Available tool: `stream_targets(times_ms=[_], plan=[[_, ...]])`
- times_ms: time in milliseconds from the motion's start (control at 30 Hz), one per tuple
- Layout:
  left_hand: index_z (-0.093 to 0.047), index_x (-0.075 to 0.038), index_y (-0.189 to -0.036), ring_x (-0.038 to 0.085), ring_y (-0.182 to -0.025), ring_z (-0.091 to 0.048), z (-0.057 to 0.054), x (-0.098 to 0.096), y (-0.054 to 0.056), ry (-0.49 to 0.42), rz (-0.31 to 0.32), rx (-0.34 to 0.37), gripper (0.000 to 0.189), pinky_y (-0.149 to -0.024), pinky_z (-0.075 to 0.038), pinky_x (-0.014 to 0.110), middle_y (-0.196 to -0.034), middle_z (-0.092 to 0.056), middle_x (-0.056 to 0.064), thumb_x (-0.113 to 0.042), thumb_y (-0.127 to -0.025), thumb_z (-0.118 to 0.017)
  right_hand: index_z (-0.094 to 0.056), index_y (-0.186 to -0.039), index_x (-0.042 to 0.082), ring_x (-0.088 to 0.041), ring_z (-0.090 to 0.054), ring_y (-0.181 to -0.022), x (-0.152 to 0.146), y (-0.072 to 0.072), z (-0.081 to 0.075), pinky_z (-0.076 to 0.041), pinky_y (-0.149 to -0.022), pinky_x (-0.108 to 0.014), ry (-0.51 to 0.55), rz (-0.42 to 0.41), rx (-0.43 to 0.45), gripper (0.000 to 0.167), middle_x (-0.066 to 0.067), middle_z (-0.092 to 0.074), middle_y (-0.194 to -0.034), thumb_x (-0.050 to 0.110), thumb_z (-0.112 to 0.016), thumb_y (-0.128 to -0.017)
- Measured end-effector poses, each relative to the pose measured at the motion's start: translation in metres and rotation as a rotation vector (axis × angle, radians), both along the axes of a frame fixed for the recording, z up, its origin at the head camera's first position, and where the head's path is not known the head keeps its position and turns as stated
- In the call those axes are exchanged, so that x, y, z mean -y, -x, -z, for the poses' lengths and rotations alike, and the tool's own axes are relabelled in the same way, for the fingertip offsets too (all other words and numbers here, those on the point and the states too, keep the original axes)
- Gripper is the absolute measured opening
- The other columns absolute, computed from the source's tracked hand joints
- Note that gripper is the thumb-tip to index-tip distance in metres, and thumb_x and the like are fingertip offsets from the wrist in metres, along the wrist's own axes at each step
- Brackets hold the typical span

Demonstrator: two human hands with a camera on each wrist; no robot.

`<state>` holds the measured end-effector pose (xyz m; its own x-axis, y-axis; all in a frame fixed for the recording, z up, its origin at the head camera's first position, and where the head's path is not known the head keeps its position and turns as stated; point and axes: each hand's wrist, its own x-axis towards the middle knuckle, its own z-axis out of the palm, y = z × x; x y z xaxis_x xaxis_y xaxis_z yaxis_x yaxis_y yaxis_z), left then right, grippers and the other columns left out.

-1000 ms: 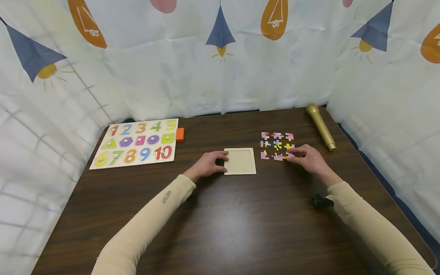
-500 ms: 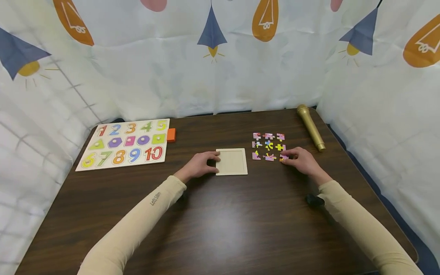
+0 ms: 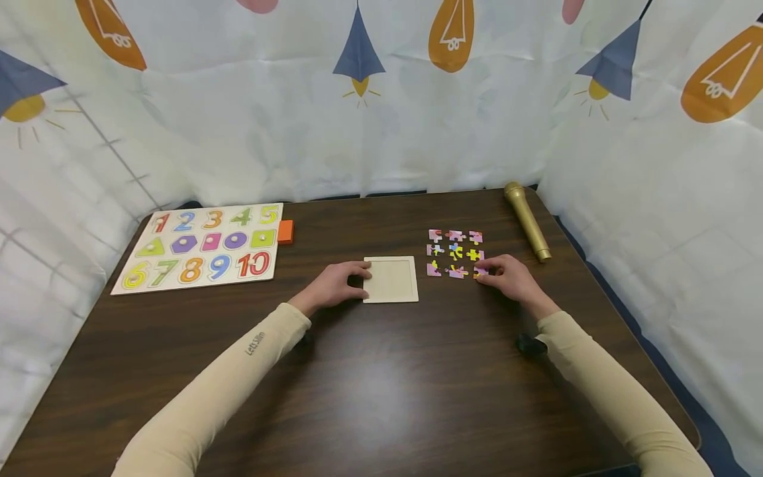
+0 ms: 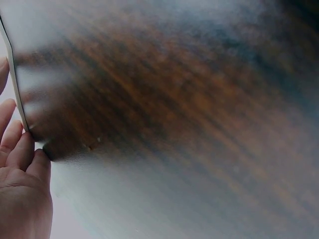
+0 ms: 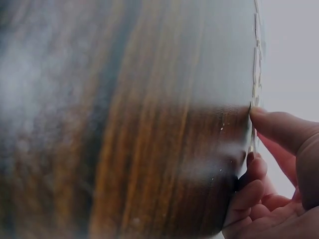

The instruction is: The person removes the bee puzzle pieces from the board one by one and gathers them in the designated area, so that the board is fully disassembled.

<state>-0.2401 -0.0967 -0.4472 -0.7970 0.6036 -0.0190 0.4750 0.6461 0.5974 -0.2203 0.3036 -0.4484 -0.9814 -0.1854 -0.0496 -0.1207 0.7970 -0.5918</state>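
In the head view, a square pale wooden puzzle tray (image 3: 393, 279) with a raised rim lies near the middle of the table. My left hand (image 3: 334, 286) holds it by its left edge, thumb at the near corner and fingers on the rim. To its right, several pink and yellow jigsaw pieces (image 3: 456, 251) lie in spaced rows. My right hand (image 3: 511, 277) pinches the near right jigsaw piece (image 3: 480, 271) between thumb and fingers, partly covering it. The left wrist view shows fingertips along the thin tray edge (image 4: 18, 94); the right wrist view shows the right thumb (image 5: 274, 124) at the pieces' edge.
A number and shape puzzle board (image 3: 199, 247) lies at the back left, with an orange block (image 3: 286, 232) by its right edge. At the back right is a gold microphone (image 3: 527, 222). A patterned white curtain (image 3: 286, 132) stands behind the dark wooden table (image 3: 357, 397).
The whole head view has shifted, so everything appears further left. Both hands keep their places at the tray and the lower right jigsaw piece; the right fingers have moved only slightly.
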Motion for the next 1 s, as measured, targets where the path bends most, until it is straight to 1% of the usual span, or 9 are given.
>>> stream_targets(times_ms=[167, 400, 567, 733, 1000], plan=[[-0.067, -0.001, -0.121, 0.031, -0.134, -0.045, -0.002, 0.001, 0.001, -0.004, 0.002, 0.004, 0.042, -0.109, -0.035, 0.046, -0.144, -0.051, 0.013, -0.017, -0.084, -0.078, -0.072, -0.115, 0.004, -0.031, -0.053, -0.1, 0.001, 0.002, -0.001, -0.044, -0.087, -0.048, 0.003, 0.002, -0.007, 0.029, -0.018, -0.063, -0.116, 0.019, -0.071, -0.09], [-0.067, -0.001, -0.121, 0.03, -0.135, -0.044, -0.005, 0.001, 0.0, -0.001, -0.006, 0.02, 0.042, -0.11, -0.034, 0.046, -0.145, -0.05, 0.012, -0.017, -0.084, -0.078, -0.069, -0.121, 0.005, -0.031, -0.052, -0.102, 0.003, 0.003, -0.001, -0.045, -0.088, -0.048, -0.009, 0.034, 0.05, 0.035, -0.018, -0.058, -0.12, 0.024, -0.071, -0.091], [-0.067, -0.001, -0.121, 0.031, -0.134, -0.045, -0.004, -0.001, -0.001, -0.01, 0.005, 0.01, 0.042, -0.11, -0.035, 0.046, -0.144, -0.051, 0.013, -0.017, -0.084, -0.078, -0.069, -0.121, 0.005, -0.03, -0.051, -0.099, -0.001, 0.003, -0.002, -0.044, -0.085, -0.047, -0.022, 0.036, 0.051, 0.035, -0.018, -0.058, -0.121, 0.023, -0.071, -0.091], [-0.067, -0.001, -0.122, 0.03, -0.135, -0.045, -0.003, -0.005, -0.002, -0.021, 0.0, 0.019, 0.042, -0.11, -0.035, 0.046, -0.144, -0.05, 0.013, -0.016, -0.084, -0.078, -0.068, -0.123, 0.005, -0.031, -0.051, -0.098, -0.006, 0.004, -0.002, -0.044, -0.084, -0.047, -0.032, 0.036, 0.054, 0.037, -0.019, -0.057, -0.121, 0.024, -0.071, -0.091], [-0.067, -0.002, -0.12, 0.03, -0.134, -0.045, -0.001, -0.01, -0.003, -0.026, -0.003, 0.012, 0.041, -0.11, -0.035, 0.044, -0.144, -0.051, 0.013, -0.016, -0.084, -0.078, -0.068, -0.122, 0.005, -0.031, -0.05, -0.098, -0.01, 0.004, -0.005, -0.044, -0.084, -0.046, -0.036, 0.043, 0.071, 0.038, -0.02, -0.056, -0.123, 0.026, -0.071, -0.091]])
